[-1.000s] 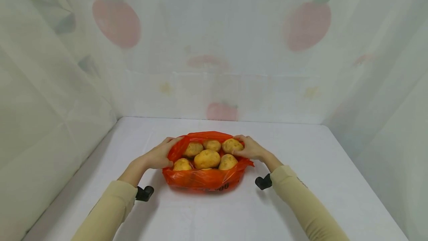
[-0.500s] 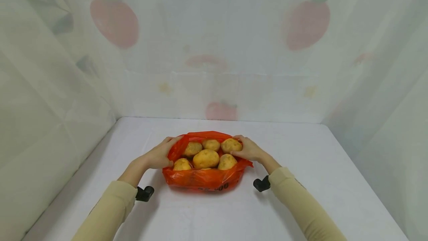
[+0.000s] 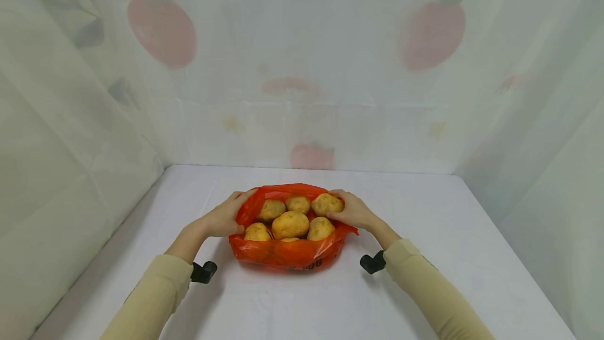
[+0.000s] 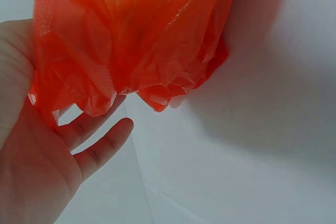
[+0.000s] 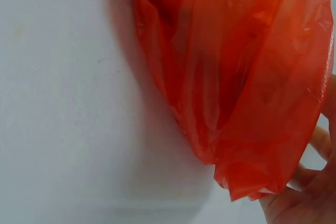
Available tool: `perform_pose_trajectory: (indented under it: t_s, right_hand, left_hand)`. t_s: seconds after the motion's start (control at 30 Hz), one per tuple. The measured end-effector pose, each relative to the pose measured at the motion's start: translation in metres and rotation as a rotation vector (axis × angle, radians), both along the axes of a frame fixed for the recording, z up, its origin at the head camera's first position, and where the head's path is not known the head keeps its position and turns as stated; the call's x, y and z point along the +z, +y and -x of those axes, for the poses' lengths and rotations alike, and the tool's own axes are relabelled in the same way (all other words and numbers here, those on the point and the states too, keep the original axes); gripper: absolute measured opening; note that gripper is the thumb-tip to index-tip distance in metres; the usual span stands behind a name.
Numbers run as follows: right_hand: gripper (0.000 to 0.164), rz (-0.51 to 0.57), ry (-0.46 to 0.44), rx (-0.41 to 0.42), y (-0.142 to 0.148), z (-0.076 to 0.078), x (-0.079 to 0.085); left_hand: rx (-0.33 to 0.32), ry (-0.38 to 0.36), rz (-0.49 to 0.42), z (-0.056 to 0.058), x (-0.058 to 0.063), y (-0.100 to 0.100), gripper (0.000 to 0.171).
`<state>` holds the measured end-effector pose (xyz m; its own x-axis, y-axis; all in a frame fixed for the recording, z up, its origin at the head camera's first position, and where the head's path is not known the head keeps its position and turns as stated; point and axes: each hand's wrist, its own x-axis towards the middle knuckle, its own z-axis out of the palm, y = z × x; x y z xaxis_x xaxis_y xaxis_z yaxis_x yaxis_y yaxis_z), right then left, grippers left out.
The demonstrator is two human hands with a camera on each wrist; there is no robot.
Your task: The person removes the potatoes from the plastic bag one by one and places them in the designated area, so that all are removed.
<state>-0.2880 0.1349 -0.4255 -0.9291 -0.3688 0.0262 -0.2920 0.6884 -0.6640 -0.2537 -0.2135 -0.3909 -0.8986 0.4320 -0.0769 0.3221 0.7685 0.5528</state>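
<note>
- potatoes (image 3: 290, 224) sit in a red bag (image 3: 278, 257), left hand (image 3: 224, 219) gripping its rim, right hand (image 3: 353, 211) around one potato (image 3: 327, 204), whether gripping i cannot tell.
- uneven pulling could tip the bag or tear its thin-looking film.
- a tear could send potatoes rolling across the worktop (image 3: 302, 308).

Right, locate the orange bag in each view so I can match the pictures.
Head: the orange bag sits lower middle.
Left wrist: the orange bag is at the top, left of centre.
Right wrist: the orange bag is right of centre, from the top edge nearly to the bottom.
Shared landmark: the white tabletop.
</note>
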Motion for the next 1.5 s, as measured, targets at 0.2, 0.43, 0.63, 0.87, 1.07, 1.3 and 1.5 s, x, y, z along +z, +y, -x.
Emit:
perform_pose_trajectory:
  t_s: [0.2,0.43,0.63,0.87,1.07,1.3,1.5]
  right_hand:
    - [0.059,0.027,0.027,0.008,0.002,-0.005,0.005]
    - [0.059,0.049,0.046,0.006,0.004,-0.008,0.007]
    - [0.058,0.059,0.070,0.002,0.006,-0.013,0.012]
    - [0.060,0.123,0.088,0.022,0.011,-0.016,0.022]
    - [0.060,0.172,0.088,0.022,0.019,-0.017,0.028]
    - [0.060,0.212,0.121,0.021,0.031,-0.016,0.036]
    - [0.060,0.214,0.156,-0.028,0.045,-0.014,0.043]
  left_hand:
    - [0.007,0.004,-0.006,0.000,-0.001,-0.001,0.092]
    - [0.011,0.021,-0.005,0.001,-0.002,-0.002,0.093]
    - [0.010,0.018,-0.008,0.001,-0.002,-0.003,0.093]
    - [0.015,0.022,0.001,0.002,-0.004,-0.004,0.094]
    - [0.016,0.021,0.005,0.002,-0.003,-0.005,0.094]
    - [0.014,0.021,0.008,0.001,-0.003,-0.007,0.094]
    - [0.008,0.029,0.014,0.002,-0.002,-0.007,0.094]
